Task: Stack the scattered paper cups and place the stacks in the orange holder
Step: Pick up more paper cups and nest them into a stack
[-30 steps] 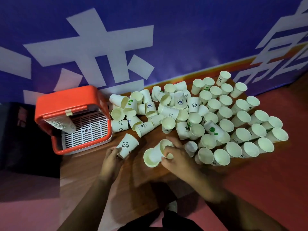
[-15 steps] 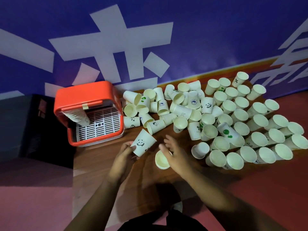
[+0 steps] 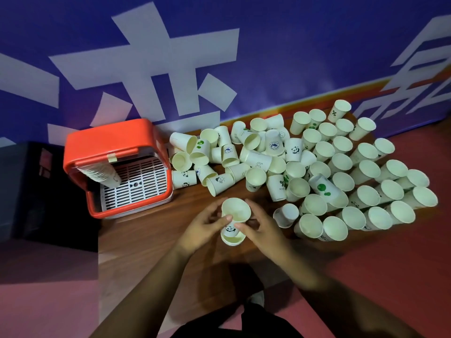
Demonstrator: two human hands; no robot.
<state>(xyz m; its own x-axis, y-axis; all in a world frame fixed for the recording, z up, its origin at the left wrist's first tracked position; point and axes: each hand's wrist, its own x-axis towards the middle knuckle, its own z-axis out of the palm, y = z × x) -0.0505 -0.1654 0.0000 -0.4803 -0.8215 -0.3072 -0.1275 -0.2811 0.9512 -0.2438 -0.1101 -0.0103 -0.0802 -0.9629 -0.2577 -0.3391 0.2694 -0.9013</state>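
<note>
Dark wooden counter (image 3: 151,240) against a blue wall (image 3: 292,45) with big white characters and an orange stripe along its foot; red floor (image 3: 402,276) to the right, a dark box (image 3: 36,191) at far left. Orange holder (image 3: 109,142) at the counter's left end, white slatted tray inside, one stack of cups (image 3: 102,173) leaning in it. Scattered paper cups (image 3: 341,167) crowded over the centre and right, some upright, some tipped. Near the front edge, left hand (image 3: 202,228) and right hand (image 3: 263,230) now together around a panda cup (image 3: 231,228) seated in a second cup (image 3: 233,240); each grip pinching the pair from its own side. Half a second ago: panda cup alone in the left hand, plain cup under the right, hands apart.
</note>
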